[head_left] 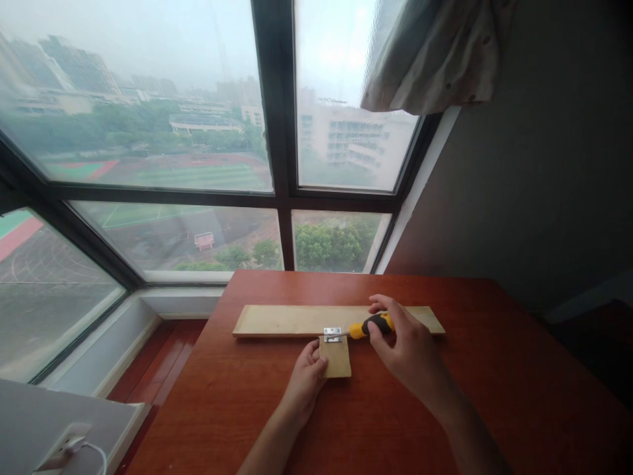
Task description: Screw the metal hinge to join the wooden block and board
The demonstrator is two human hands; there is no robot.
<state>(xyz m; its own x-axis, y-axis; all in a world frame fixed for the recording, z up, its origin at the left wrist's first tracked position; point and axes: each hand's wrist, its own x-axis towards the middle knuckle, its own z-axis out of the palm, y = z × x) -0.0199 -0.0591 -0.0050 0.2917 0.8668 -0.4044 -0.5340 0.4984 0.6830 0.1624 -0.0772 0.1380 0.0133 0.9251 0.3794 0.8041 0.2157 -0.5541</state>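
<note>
A long pale wooden board [287, 319] lies crosswise on the table. Against its near edge sits a small wooden block [337, 361], and a silver metal hinge [332, 332] spans the two pieces. My left hand [309, 371] grips the block by its left side, fingers closed on it. In my right hand [408, 343] is a yellow and black screwdriver [372, 326], held between thumb and fingers. Its shaft points left, with the tip at the hinge. Whether the tip sits in a screw is too small to tell.
The reddish-brown wooden table [237, 402] reaches up to a large window with dark frames [284, 132]. A curtain [440, 59] hangs at the upper right beside a grey wall [524, 171]. At lower left, a white plug [74, 445] sits in a wall socket.
</note>
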